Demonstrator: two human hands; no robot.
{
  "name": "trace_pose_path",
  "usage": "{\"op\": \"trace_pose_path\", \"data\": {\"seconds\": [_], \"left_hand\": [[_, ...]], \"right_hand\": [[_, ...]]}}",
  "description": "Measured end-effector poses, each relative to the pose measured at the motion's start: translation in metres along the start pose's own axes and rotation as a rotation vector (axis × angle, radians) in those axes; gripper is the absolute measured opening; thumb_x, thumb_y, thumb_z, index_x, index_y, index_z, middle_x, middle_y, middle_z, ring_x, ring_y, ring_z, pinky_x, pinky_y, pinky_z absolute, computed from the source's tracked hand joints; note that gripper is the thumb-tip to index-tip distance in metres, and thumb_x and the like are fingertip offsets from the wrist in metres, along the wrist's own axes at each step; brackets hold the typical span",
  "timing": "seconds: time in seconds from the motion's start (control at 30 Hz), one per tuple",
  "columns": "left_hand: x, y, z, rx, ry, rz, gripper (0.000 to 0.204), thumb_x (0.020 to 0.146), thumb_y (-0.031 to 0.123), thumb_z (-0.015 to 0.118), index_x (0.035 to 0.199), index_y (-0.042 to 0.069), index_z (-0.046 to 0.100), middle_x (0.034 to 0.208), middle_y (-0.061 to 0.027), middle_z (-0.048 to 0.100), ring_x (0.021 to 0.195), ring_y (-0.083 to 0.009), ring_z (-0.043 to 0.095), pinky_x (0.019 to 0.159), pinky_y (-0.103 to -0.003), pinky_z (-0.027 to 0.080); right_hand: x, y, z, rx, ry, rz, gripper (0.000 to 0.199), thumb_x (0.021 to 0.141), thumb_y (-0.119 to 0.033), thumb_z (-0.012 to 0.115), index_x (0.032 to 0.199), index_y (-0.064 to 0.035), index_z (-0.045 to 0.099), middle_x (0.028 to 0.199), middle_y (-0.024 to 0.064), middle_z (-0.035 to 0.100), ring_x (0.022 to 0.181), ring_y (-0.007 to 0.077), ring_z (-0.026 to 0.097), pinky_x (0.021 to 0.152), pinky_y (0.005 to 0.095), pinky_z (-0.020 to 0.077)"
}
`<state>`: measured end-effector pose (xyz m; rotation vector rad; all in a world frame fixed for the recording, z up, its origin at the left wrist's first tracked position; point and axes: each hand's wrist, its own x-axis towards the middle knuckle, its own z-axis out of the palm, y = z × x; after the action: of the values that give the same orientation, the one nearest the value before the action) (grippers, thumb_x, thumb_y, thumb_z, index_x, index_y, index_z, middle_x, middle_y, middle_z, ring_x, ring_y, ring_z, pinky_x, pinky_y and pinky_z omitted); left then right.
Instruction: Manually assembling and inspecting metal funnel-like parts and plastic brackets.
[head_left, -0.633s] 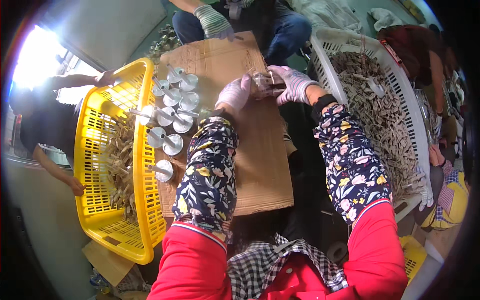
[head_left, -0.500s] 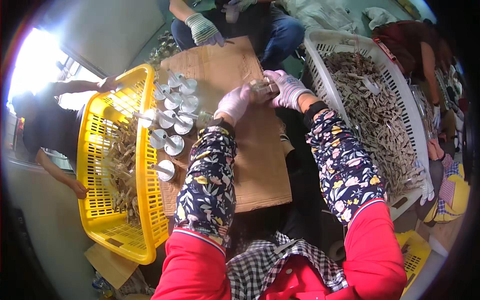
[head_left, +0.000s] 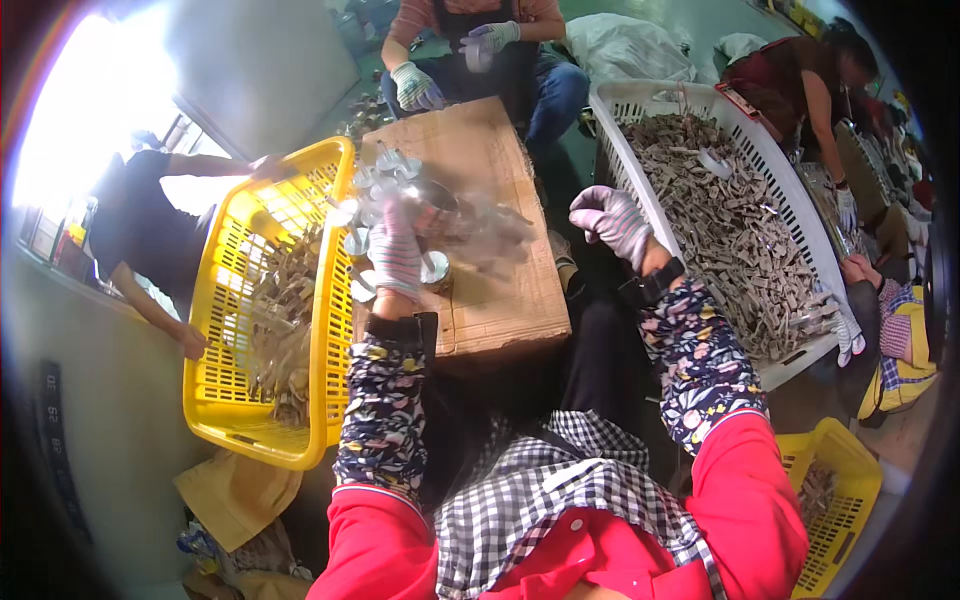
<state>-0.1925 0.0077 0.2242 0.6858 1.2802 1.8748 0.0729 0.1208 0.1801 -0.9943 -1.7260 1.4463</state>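
Note:
My left hand [head_left: 396, 258], in a striped knit glove, is over the left part of a cardboard box [head_left: 480, 135], beside several round silvery-white pieces with tubes [head_left: 399, 164]. Its fingers are smeared by motion, and its grip cannot be made out. Just right of it, a blurred, see-through brownish bundle [head_left: 490, 235] streaks across the cardboard. My right hand [head_left: 616, 222], gloved the same way, hovers apart from the box's right edge, near the white basket [head_left: 660, 205]. Its fingers are curled together; anything inside them is hidden.
Greyish-brown strips [head_left: 715, 235] fill much of the white basket. A yellow basket [head_left: 335, 330] with similar strips stands against the box's left side. Across the box sits a person with gloved hands [head_left: 415, 88]. Others are at far left and right. Another yellow basket [head_left: 850, 510] is at lower right.
My hands have parted. The left moved left toward the silvery pieces; the right moved right, off the brownish bundle they both held. The view has shifted, and the far person's hands moved.

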Motion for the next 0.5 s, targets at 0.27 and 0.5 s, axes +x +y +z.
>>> {"op": "trace_pose_path", "data": {"seconds": [0.27, 0.5], "left_hand": [[0.009, 0.0, -0.036, -0.241, -0.205, 0.06, 0.047, 0.09, 0.05, 0.048, 0.105, 0.007, 0.058, 0.091, -0.0059, 0.064, 0.074, -0.0166, 0.062, 0.064, -0.03, 0.053], [-0.036, 0.012, -0.016, -0.296, -0.234, -0.06, 0.041, 0.09, 0.046, 0.05, 0.094, 0.006, 0.06, 0.074, -0.0036, 0.061, 0.061, -0.0155, 0.058, 0.055, -0.029, 0.05]], "right_hand": [[-0.036, -0.04, 0.089, 0.311, -0.41, -0.192, 0.09, 0.067, 0.0, 0.073, 0.141, -0.0047, 0.022, 0.133, 0.0111, 0.042, 0.12, 0.0194, 0.043, 0.099, 0.0324, 0.0364], [-0.063, -0.075, 0.094, 0.228, -0.427, -0.233, 0.085, 0.062, -0.004, 0.077, 0.136, -0.004, 0.035, 0.117, 0.0098, 0.053, 0.107, 0.0179, 0.051, 0.093, 0.032, 0.0409]]}}
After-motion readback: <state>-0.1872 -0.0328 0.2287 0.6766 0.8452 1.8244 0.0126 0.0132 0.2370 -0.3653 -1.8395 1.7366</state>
